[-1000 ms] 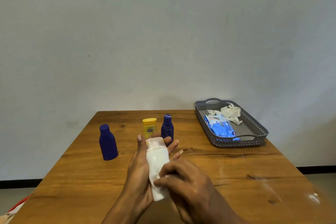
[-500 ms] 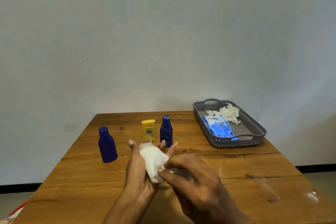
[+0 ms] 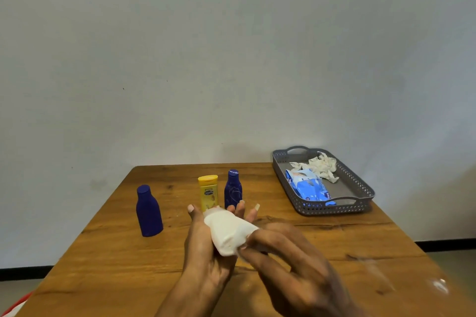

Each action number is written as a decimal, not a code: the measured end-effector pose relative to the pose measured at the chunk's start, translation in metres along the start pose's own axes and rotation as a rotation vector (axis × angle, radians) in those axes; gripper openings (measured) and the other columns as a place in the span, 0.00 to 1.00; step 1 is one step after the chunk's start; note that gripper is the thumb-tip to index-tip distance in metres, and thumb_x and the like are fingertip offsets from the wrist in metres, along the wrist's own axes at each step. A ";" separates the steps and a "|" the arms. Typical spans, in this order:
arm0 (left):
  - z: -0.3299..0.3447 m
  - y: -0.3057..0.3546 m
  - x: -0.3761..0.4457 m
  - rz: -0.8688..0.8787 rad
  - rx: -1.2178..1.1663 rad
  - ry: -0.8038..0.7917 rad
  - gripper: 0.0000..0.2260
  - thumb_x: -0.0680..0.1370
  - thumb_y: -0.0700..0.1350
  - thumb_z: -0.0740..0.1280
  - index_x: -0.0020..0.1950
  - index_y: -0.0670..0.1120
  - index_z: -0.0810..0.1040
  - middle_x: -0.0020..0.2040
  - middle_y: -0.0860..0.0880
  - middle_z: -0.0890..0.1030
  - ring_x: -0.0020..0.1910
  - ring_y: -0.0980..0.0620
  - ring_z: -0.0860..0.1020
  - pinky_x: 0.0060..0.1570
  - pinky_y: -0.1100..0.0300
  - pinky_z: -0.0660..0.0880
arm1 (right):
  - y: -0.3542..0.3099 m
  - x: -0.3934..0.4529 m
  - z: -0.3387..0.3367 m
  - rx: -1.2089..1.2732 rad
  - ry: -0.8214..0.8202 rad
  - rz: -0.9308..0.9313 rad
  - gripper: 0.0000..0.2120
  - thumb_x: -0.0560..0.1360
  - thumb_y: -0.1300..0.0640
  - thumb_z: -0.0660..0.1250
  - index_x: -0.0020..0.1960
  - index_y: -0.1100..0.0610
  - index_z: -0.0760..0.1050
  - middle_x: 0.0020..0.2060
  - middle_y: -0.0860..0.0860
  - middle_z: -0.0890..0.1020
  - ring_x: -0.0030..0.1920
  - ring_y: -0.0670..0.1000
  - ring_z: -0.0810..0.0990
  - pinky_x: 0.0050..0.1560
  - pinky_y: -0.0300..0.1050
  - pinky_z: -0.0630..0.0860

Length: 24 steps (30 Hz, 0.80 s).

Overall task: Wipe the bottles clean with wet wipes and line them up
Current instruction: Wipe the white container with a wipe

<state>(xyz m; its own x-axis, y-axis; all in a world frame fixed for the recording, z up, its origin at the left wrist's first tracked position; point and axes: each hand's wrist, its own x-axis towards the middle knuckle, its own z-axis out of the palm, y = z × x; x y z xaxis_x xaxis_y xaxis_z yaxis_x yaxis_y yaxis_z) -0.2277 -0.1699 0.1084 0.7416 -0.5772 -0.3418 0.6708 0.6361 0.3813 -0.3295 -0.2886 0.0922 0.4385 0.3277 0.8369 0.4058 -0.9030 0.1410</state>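
A white bottle (image 3: 215, 213) lies in my left hand (image 3: 203, 247) above the table's middle, most of it wrapped in a white wet wipe (image 3: 229, 233). My left thumb and fingers curl round it. My right hand (image 3: 286, 262) pinches the wipe at the bottle's lower end. Behind them stand a yellow bottle (image 3: 208, 192) and a small dark blue bottle (image 3: 233, 189) side by side. A larger dark blue bottle (image 3: 149, 211) stands alone to the left.
The wooden table (image 3: 108, 265) ends at a grey wall. A grey perforated tray (image 3: 360, 185) at the back right holds a blue wet-wipe pack (image 3: 307, 186) and crumpled used wipes (image 3: 322, 166). A red and white thing shows at the bottom left corner.
The wipe has been drawn over the white bottle, which was mostly bare a second ago. The bottle has tilted, and my right hand has shifted right along it.
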 end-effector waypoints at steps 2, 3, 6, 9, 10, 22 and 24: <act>-0.005 -0.005 0.002 0.037 0.104 0.020 0.31 0.78 0.67 0.51 0.59 0.40 0.72 0.41 0.43 0.86 0.36 0.46 0.86 0.29 0.51 0.81 | -0.010 0.004 -0.004 0.029 -0.016 -0.022 0.06 0.78 0.59 0.70 0.51 0.56 0.86 0.48 0.52 0.85 0.51 0.51 0.82 0.67 0.35 0.68; -0.005 -0.006 0.005 0.027 0.109 0.026 0.31 0.78 0.67 0.51 0.57 0.40 0.74 0.41 0.44 0.86 0.38 0.46 0.86 0.30 0.53 0.81 | -0.014 0.005 -0.006 0.019 -0.025 -0.030 0.07 0.79 0.57 0.69 0.51 0.54 0.86 0.48 0.50 0.85 0.52 0.49 0.82 0.71 0.33 0.62; 0.000 0.000 0.005 -0.024 -0.026 0.064 0.35 0.77 0.67 0.54 0.65 0.37 0.72 0.62 0.37 0.80 0.58 0.39 0.80 0.49 0.46 0.81 | -0.009 0.002 -0.004 0.086 0.028 0.021 0.05 0.78 0.60 0.71 0.51 0.56 0.86 0.49 0.53 0.85 0.51 0.52 0.82 0.62 0.37 0.73; -0.002 0.008 0.002 0.006 0.006 0.016 0.33 0.77 0.64 0.57 0.63 0.35 0.74 0.59 0.35 0.81 0.51 0.39 0.84 0.46 0.43 0.80 | -0.003 -0.001 0.003 0.289 0.116 0.234 0.08 0.73 0.66 0.72 0.50 0.58 0.86 0.48 0.53 0.83 0.50 0.50 0.82 0.50 0.40 0.77; -0.005 0.008 0.000 0.000 0.029 -0.016 0.32 0.77 0.63 0.58 0.62 0.35 0.75 0.57 0.35 0.82 0.49 0.40 0.85 0.45 0.41 0.79 | -0.003 -0.002 0.004 0.382 0.148 0.321 0.09 0.72 0.66 0.71 0.49 0.57 0.86 0.47 0.51 0.83 0.50 0.48 0.82 0.48 0.39 0.78; -0.021 0.007 -0.003 0.132 0.477 -0.080 0.31 0.72 0.69 0.58 0.42 0.42 0.85 0.37 0.39 0.80 0.34 0.41 0.79 0.37 0.52 0.77 | -0.007 0.006 0.010 0.991 0.037 0.794 0.14 0.72 0.67 0.69 0.48 0.51 0.87 0.48 0.49 0.84 0.54 0.50 0.83 0.48 0.39 0.79; -0.022 0.006 -0.005 0.199 0.668 -0.079 0.31 0.70 0.70 0.57 0.52 0.46 0.80 0.40 0.37 0.83 0.37 0.38 0.83 0.37 0.51 0.79 | -0.005 0.006 0.012 0.842 0.050 0.729 0.14 0.73 0.65 0.69 0.50 0.49 0.86 0.49 0.46 0.83 0.55 0.51 0.83 0.46 0.39 0.80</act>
<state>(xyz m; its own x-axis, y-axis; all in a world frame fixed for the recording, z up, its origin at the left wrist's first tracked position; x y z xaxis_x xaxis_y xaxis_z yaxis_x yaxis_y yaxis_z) -0.2268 -0.1519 0.0937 0.8307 -0.5339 -0.1575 0.3588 0.2972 0.8848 -0.3195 -0.2794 0.0904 0.7683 -0.2325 0.5964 0.4873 -0.3917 -0.7804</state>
